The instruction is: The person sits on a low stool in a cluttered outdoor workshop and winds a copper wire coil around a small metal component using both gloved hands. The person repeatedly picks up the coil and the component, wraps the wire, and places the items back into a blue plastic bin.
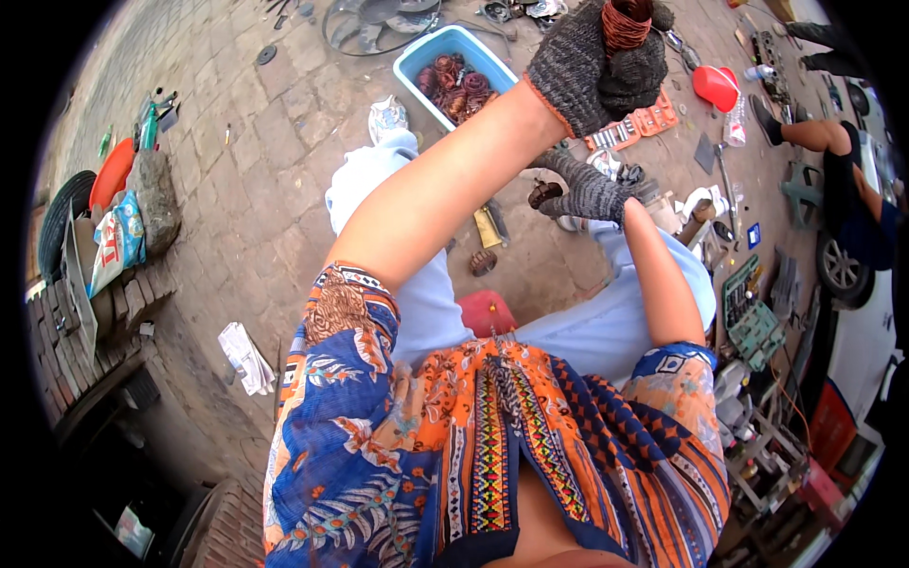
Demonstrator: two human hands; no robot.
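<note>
My left hand (598, 76), in a dark grey knitted glove, is raised at the upper right and closed around a coil of reddish copper wire (626, 25). Lower down, my right hand (589, 189) wears a matching glove. Its fingers are bent around a small dark brown round piece (543, 195), whose kind I cannot make out. A similar brown round piece (483, 262) lies on the paving between my legs. Beyond my left forearm stands a light blue tub (413, 74) containing several tangled copper wire coils (456, 87).
An orange socket set case (636, 123) and a red bowl (715, 87) lie beyond my hands. A fan (381, 17) is at the top. At right are a green tool case (750, 308) and another person's leg (816, 135). A stone block (154, 194) stands left.
</note>
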